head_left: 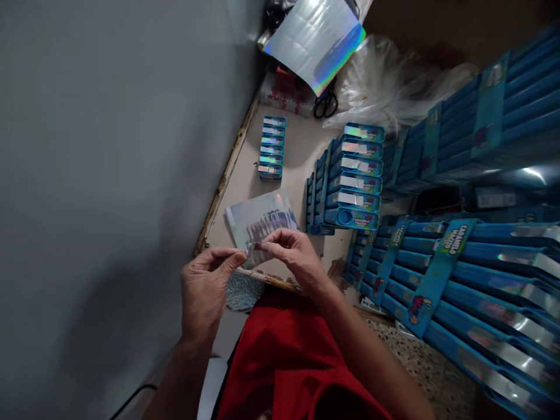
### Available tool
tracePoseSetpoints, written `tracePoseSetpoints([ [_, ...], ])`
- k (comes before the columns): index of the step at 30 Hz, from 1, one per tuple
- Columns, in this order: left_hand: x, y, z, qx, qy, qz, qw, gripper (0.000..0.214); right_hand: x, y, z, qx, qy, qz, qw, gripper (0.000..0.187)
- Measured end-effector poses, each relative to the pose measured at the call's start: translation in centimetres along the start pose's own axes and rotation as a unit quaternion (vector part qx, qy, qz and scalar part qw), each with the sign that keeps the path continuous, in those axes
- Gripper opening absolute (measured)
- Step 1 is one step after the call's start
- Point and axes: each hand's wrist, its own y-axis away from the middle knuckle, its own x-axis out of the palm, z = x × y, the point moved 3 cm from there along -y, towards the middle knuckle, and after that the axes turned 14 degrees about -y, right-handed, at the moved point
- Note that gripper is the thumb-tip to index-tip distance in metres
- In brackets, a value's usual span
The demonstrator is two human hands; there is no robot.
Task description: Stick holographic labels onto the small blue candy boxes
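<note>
My left hand [205, 286] is closed in a pinch, thumb against forefinger, with a small shiny strip [250, 249] at the fingertips. Just right of it, my right hand [297, 256] pinches too; whatever is between its fingertips is too small to make out. Both hands are raised over the near edge of a white table, fingertips close together. Behind them lies a silvery sticker sheet [256, 219] with dark strip-shaped patches. Beyond the sheet stands a row of small blue boxes [272, 149], each with a shiny sticker on its end.
Blue boxes with stickered ends [350, 181] form a block right of the sheet. More banded blue boxes [437, 268] are stacked along the right. At the back are black-handled scissors [326, 106], a large holographic sheet [312, 44] and clear plastic wrap [371, 81]. A grey wall [109, 146] borders the left.
</note>
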Motion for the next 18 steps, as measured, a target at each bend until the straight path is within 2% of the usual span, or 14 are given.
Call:
tracePoseSetpoints([
  [3, -0.1, 0.0, 0.2, -0.001, -0.017, 0.001, 1.0, 0.026, -0.1, 1.0, 0.8, -0.034, 0.019, -0.026, 0.999, 0.027],
  [5, 0.2, -0.4, 0.0, 0.003, -0.017, 0.009, 1.0, 0.031, -0.2, 2.2, 2.0, -0.061, 0.086, -0.043, 0.994, 0.024],
  [7, 1.1, -0.9, -1.0, 0.015, -0.007, 0.041, 0.999, 0.037, -0.4, 3.8, 3.8, -0.102, 0.176, -0.071, 0.977, 0.019],
  [9, 2.7, -1.4, -2.9, 0.041, 0.013, 0.09, 0.995, 0.046, -1.0, 5.2, 6.2, -0.158, 0.257, -0.121, 0.946, 0.016],
  [12, 6.0, -2.0, -6.9, 0.091, 0.046, 0.159, 0.982, 0.058, -2.7, 6.6, 9.6, -0.228, 0.349, -0.214, 0.883, 0.015],
  [15, 9.3, -2.3, -10.0, 0.112, 0.033, 0.214, 0.97, 0.045, -5.0, 6.8, 11.7, -0.237, 0.417, -0.293, 0.827, 0.015],
  [18, 11.6, -2.4, -11.1, 0.127, -0.001, 0.218, 0.968, 0.033, -7.1, 6.5, 12.1, -0.207, 0.434, -0.337, 0.809, 0.014],
])
